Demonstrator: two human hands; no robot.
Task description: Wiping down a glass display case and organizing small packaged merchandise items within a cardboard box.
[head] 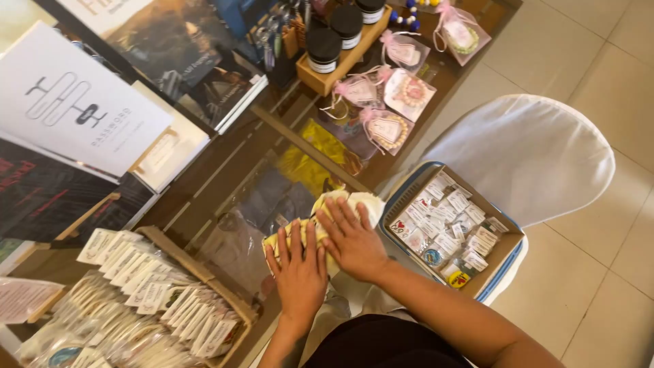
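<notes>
Both hands lie flat, fingers spread, on a yellow and white cloth (354, 202) at the near edge of a glass table (225, 163). My left hand (298, 272) presses the yellow end of the cloth. My right hand (352, 240) covers the pale part, beside a cardboard box (507, 249) of several small packaged items that rests on a white-covered chair (538, 146).
A tray of small carded packets (146, 300) stands at the lower left. Books and a white card (71, 102) fill the left. A wooden tray with dark-lidded jars (327, 51) and pink-ribboned bracelet pouches (388, 126) lie at the far side. Tiled floor (606, 286) spreads right.
</notes>
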